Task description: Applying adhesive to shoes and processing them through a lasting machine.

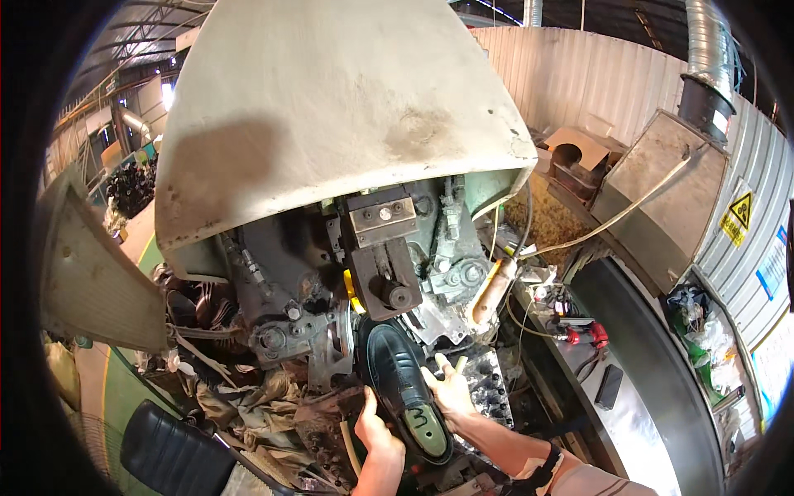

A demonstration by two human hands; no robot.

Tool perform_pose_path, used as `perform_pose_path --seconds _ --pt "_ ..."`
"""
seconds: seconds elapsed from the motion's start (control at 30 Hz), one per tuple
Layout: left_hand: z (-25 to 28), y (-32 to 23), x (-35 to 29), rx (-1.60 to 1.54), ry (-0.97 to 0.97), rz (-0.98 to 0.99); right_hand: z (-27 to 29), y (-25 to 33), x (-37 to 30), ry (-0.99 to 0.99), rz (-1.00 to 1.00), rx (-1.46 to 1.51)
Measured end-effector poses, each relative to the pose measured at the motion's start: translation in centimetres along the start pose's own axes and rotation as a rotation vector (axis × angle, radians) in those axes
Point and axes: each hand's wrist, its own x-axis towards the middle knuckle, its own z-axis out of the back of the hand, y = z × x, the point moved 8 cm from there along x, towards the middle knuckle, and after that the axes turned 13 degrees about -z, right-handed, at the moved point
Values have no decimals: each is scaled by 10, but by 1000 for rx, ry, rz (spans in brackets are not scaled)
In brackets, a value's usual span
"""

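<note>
A black leather loafer lies sole down with its toe pointing away, under the machine's central metal head. A green shoe last with a dark mark shows in its heel opening. My left hand holds the loafer's left side, thumb along the edge, the other fingers partly hidden. On the opposite side, my right hand grips the shoe near the middle. A short pale-yellow piece shows beside the right fingertips; whether I hold it is unclear.
A large cream hood overhangs the machine. Rightward are a wooden-looking handle, a red tool, a black phone-like block and a dark curved belt. A black padded seat stands at lower left near crumpled cloth.
</note>
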Motion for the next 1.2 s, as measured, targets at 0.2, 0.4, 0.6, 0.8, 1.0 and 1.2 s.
perform_pose_path --seconds 0.2,0.4,0.6,0.8,1.0,1.2 --pt "8 6 6 -121 53 -62 -18 -11 -12 266 -235 281" --pt "11 20 31 -69 23 -218 1 -18 22 132 -92 153" --pt "10 16 34 -105 26 -199 -12 -15 15 191 -113 254" --pt "7 18 33 -73 4 -264 -13 -6 18 262 -20 308" --pt "14 19 41 -92 27 -254 -13 -13 18 210 -16 311" --pt "5 27 36 -192 89 -65 -15 -11 10 199 -112 332"
